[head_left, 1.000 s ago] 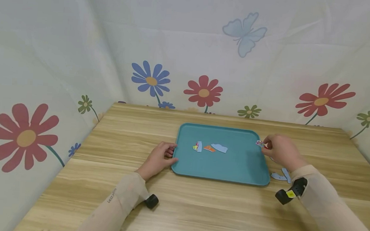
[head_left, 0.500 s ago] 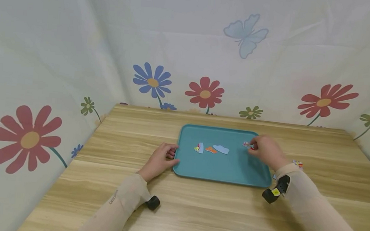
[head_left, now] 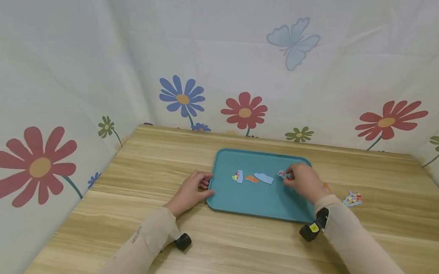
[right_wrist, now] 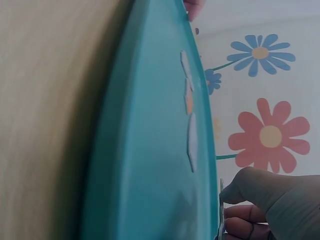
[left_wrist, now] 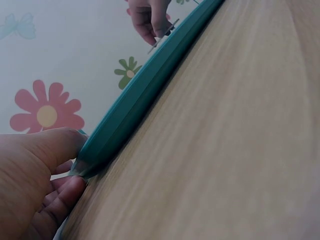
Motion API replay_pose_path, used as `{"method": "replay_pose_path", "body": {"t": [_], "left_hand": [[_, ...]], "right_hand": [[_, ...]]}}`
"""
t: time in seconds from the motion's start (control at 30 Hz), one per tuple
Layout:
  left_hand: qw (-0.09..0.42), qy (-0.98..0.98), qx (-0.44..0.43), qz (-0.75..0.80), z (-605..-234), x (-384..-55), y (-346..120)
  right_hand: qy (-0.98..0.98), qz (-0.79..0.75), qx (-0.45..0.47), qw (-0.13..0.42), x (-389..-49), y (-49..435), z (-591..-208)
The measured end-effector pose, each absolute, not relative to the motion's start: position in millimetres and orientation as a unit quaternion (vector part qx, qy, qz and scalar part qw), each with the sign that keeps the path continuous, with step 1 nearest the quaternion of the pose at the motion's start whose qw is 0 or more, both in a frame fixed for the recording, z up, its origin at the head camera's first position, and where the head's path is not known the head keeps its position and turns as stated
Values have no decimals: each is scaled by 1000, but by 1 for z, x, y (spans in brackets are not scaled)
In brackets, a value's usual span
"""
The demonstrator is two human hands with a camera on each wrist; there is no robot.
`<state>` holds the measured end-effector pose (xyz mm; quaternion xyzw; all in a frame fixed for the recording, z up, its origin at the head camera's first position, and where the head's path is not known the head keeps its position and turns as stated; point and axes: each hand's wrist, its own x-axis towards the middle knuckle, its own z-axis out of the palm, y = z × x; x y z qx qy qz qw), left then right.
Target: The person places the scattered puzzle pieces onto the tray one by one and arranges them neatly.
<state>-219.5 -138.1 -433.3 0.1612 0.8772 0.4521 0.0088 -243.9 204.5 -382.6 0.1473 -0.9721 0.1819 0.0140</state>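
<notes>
Leftward since the earlier frame: right hand (head_left: pixel 305 182), pinching a patterned piece (head_left: pixel 281 173) over the tray (head_left: pixel 251 200); we note it just right of the pale-blue piece (head_left: pixel 263 178), long axis roughly left-right; left hand (head_left: pixel 189 191), farther off, grips the tray's left rim.

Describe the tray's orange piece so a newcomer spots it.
Find the teal tray on the wooden table. Left of the right hand, three pieces form a row. The orange piece is the middle one, between a multicoloured piece and a pale-blue piece.
</notes>
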Motion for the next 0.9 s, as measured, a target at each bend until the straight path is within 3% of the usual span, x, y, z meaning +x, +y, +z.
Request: {"method": "replay_pose_path", "body": {"t": [0.4,0.9], "left_hand": [[9,883,159,441,-432,-219,-137],[-7,885,161,437,-432,-219,-138]], "right_hand": [[-978,159,138,-9,-246,196,-392],[-983,135,128,6,-240,195,-389]]}}
